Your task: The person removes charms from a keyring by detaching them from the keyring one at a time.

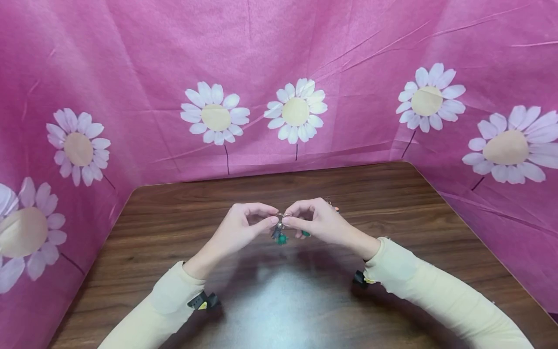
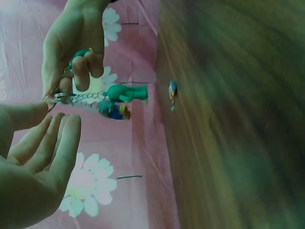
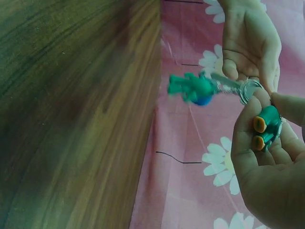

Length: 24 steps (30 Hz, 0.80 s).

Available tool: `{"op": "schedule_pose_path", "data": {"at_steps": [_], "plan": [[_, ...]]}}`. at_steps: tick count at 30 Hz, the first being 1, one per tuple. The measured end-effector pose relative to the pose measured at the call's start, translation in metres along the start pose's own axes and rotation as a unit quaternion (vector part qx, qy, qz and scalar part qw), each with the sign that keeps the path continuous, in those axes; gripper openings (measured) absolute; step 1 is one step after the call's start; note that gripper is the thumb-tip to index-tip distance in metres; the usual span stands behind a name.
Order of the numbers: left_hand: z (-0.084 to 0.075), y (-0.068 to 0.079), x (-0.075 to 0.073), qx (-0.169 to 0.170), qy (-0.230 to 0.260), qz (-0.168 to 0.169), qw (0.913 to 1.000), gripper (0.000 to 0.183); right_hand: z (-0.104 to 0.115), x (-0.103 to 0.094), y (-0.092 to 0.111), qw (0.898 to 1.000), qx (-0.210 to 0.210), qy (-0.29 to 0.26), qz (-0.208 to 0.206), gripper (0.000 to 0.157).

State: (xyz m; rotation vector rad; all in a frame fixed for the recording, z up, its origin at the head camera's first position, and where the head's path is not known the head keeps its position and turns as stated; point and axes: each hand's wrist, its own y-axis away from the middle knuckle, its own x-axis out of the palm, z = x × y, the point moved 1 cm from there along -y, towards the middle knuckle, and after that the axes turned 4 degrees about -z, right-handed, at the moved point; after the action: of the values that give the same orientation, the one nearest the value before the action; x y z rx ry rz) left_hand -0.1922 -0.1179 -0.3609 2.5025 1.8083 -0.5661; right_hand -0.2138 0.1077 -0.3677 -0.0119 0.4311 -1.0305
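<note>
Thumb and fingertips of my left hand (image 1: 237, 225) pinch one side of a metal key ring (image 3: 249, 90) held up over the table. My right hand (image 1: 320, 220) pinches the other side, the fingertips of both hands close together. A green figurine (image 2: 126, 93) and a blue figurine (image 2: 112, 109) with yellow feet dangle from the ring on short chains. Another green figurine (image 3: 268, 126), with orange soles, lies against the curled fingers of my right hand, its chain running up towards the pinch.
Beyond the hands, a small colourful keychain charm (image 2: 172, 89) with a short chain lies on the brown wooden table (image 1: 174, 203). Pink cloth (image 1: 261, 48) printed with white daisies walls in the back and both sides. A black wrist mount (image 1: 205, 301) sits under the left sleeve.
</note>
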Motion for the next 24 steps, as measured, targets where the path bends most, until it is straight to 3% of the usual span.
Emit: {"op": "schedule_pose_path", "data": {"at_steps": [4,7,11,15,20,24], "plan": [[-0.005,-0.001,-0.003,0.023,-0.034,0.014,0.9991,0.015,0.003,-0.003,0.0,1.0,0.008,-0.003,0.013,0.01],[-0.006,-0.001,-0.003,0.014,-0.017,0.018,0.9996,0.014,0.005,-0.003,0.0,1.0,0.005,-0.002,0.011,0.009],[-0.006,-0.001,0.001,-0.034,0.057,0.003,0.9978,0.016,0.007,-0.003,-0.001,1.0,-0.005,-0.002,-0.004,0.009],[-0.005,-0.001,0.009,-0.076,0.138,-0.038,0.9869,0.019,0.008,-0.004,-0.002,1.0,-0.014,-0.009,-0.026,0.009],[-0.002,-0.003,0.015,-0.088,0.192,-0.077,0.9745,0.021,0.003,-0.002,-0.002,0.999,-0.007,-0.025,-0.041,0.011],[0.0,-0.002,0.018,-0.099,0.223,-0.089,0.9658,0.022,-0.004,0.002,-0.001,0.998,0.004,-0.039,-0.045,0.011]]}}
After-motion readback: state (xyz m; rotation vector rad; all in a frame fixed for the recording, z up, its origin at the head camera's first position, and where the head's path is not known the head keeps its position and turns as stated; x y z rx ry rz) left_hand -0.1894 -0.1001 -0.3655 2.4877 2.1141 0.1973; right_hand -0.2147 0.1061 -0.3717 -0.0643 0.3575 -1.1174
